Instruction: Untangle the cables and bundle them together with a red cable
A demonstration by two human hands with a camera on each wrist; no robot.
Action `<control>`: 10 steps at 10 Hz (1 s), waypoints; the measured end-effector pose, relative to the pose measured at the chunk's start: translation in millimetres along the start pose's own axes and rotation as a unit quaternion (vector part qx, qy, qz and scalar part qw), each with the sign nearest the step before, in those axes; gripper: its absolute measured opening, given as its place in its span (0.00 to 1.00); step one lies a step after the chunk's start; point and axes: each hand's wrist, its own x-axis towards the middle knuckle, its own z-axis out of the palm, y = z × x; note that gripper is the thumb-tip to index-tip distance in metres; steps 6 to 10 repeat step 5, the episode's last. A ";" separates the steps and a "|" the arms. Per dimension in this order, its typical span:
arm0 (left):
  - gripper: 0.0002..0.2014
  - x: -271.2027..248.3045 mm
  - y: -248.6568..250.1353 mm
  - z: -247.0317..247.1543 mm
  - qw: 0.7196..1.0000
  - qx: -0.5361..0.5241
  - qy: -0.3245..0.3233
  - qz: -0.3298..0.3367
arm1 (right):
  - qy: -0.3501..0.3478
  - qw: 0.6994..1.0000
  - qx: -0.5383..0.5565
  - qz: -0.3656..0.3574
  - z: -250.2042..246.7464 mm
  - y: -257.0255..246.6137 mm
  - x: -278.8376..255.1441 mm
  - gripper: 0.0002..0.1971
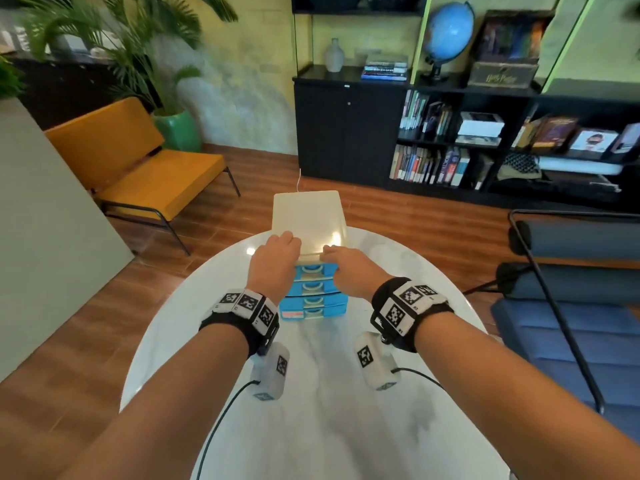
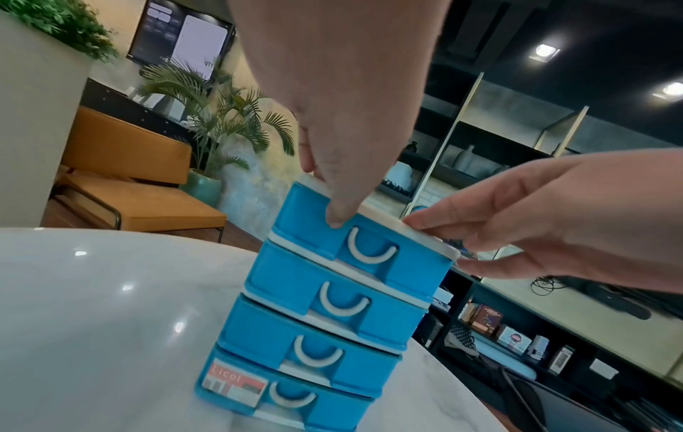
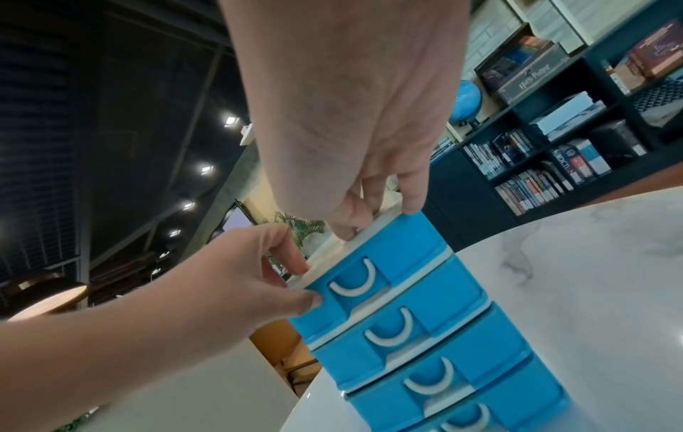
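A small drawer unit (image 1: pixel 309 216) with a white top and several blue drawers stands at the far side of the round white marble table (image 1: pixel 311 427). All its drawers look closed. My left hand (image 1: pixel 281 249) grips the unit's front top edge on the left, fingers on top and thumb on the top drawer (image 2: pixel 373 248). My right hand (image 1: pixel 338 257) pinches the same white rim on the right. In the right wrist view both hands hold that rim of the unit (image 3: pixel 425 307). No tangled or red cable shows; only a thin white cord (image 1: pixel 300 180) rises behind the unit.
An orange chair (image 1: pixel 138 168) stands on the wooden floor to the left. A blue seat with a black metal frame (image 1: pixel 561 306) is close on the right. A black bookshelf (image 1: pixel 485 140) fills the back wall. Black leads (image 1: pixel 221 420) hang from my wrist cameras over the near table.
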 end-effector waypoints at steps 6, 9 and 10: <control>0.20 -2.9 -11.8 -36.0 0.985 -0.109 -0.125 -0.052 | -0.003 0.998 -0.059 0.022 -33.8 0.4 3.1 0.22; 0.20 -2.9 -11.8 -36.0 0.985 -0.109 -0.125 -0.052 | -0.003 0.998 -0.059 0.022 -33.8 0.4 3.1 0.22; 0.20 -2.9 -11.8 -36.0 0.985 -0.109 -0.125 -0.052 | -0.003 0.998 -0.059 0.022 -33.8 0.4 3.1 0.22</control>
